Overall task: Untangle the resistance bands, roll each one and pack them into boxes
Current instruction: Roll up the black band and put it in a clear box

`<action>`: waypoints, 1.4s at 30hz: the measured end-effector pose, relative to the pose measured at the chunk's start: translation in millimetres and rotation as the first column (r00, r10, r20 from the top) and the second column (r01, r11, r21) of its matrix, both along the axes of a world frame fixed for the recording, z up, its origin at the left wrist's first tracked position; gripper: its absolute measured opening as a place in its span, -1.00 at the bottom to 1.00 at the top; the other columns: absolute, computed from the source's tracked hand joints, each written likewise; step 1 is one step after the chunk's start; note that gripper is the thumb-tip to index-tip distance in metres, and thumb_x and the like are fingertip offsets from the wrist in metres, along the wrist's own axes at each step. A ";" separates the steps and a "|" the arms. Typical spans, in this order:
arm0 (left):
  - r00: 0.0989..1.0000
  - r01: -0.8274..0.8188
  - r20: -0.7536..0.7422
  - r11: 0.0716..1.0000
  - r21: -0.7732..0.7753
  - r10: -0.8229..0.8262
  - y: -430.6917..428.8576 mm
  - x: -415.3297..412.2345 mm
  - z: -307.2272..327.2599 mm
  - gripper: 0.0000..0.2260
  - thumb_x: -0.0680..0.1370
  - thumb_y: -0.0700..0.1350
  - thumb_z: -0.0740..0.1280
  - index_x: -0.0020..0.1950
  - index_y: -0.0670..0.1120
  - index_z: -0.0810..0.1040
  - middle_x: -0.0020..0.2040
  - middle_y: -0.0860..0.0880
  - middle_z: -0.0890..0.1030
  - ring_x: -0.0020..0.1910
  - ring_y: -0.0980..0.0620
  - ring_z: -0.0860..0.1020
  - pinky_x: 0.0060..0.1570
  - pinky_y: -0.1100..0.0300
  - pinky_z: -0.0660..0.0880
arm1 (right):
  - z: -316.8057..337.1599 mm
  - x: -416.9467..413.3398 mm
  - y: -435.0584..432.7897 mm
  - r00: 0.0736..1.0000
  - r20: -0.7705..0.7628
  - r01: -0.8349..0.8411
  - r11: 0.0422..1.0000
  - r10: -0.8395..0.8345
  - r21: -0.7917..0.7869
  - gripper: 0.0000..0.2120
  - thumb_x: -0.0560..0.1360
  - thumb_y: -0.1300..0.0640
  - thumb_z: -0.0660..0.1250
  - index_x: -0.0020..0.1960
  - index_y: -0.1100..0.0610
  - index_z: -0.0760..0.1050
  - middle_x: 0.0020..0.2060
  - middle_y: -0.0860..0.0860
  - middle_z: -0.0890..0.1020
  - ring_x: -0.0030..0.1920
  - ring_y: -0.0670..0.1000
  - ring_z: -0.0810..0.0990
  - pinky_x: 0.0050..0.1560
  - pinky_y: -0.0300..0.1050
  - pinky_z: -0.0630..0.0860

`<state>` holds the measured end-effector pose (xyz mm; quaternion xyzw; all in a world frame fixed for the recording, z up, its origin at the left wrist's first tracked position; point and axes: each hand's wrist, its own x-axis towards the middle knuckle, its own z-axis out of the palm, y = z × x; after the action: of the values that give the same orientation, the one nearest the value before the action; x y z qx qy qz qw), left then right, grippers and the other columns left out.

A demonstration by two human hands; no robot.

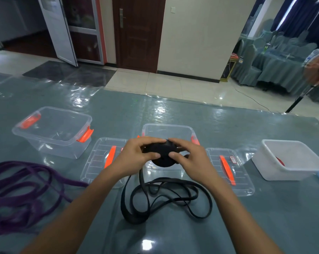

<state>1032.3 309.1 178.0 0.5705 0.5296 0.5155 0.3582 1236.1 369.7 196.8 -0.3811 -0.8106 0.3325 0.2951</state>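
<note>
Field note: no legible writing in view.
A small red-and-white sticker (233, 159) is sitting on the right-hand clear lid (245, 186) lying on the counter (265, 217); its print is showing too small and blurred to read.

Plenty of bare worktop (276, 213) front right, and the far strip behind the boxes is open too. The left side is clogged: the purple band (26, 195) sprawls from the left edge almost to the left lid (100, 162). Loose black band loops (166, 197) sit dead centre between the forearms. The back row is basically a wall: left box (52, 132), left lid, middle box (168, 131), right lid (230, 173), white tub (290, 160), with only slim gaps. The left hand (135, 156) and right hand (190, 159) hold the black roll (162, 153) over the middle box's front rim, blocking that way in.
</note>
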 end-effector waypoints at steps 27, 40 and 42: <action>0.965 -0.175 0.210 0.982 0.075 0.156 -2.6 1.8 -3.1 -0.64 0.41 -0.32 0.54 0.13 0.02 0.69 0.05 0.02 0.72 0.09 0.00 0.68 0.22 0.00 0.57 | 7.4 -15.8 -3.7 0.975 -0.220 0.030 0.999 -0.035 -0.026 -0.63 0.45 0.40 0.43 0.17 0.08 0.66 0.06 -0.04 0.71 0.14 -0.04 0.64 0.22 -0.56 0.26; 0.973 -0.158 0.186 0.980 0.122 0.134 -7.0 5.2 -16.2 -0.57 0.47 -0.39 0.46 0.24 0.01 0.63 0.16 0.09 0.69 0.19 0.07 0.64 0.24 0.19 0.54 | -5.3 -8.7 -7.2 0.977 -0.206 0.067 0.997 -0.060 0.025 -0.61 0.50 0.28 0.43 0.28 0.04 0.52 0.22 -0.13 0.60 0.27 -0.14 0.54 0.20 -0.19 0.55; 0.992 -0.115 0.072 0.986 0.120 0.107 -6.7 2.9 -14.6 -0.58 0.47 -0.38 0.46 0.23 0.03 0.65 0.13 0.12 0.70 0.16 0.10 0.64 0.23 0.20 0.53 | -3.8 -6.7 -3.2 0.999 0.005 -0.043 0.957 0.043 0.286 -0.57 0.49 0.25 0.46 0.32 0.04 0.52 0.28 -0.13 0.57 0.29 -0.17 0.49 0.29 -0.39 0.36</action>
<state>1035.2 302.5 163.4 0.5440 0.5154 0.5849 0.3103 1229.4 366.5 193.0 -0.3164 -0.8580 0.2185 0.3405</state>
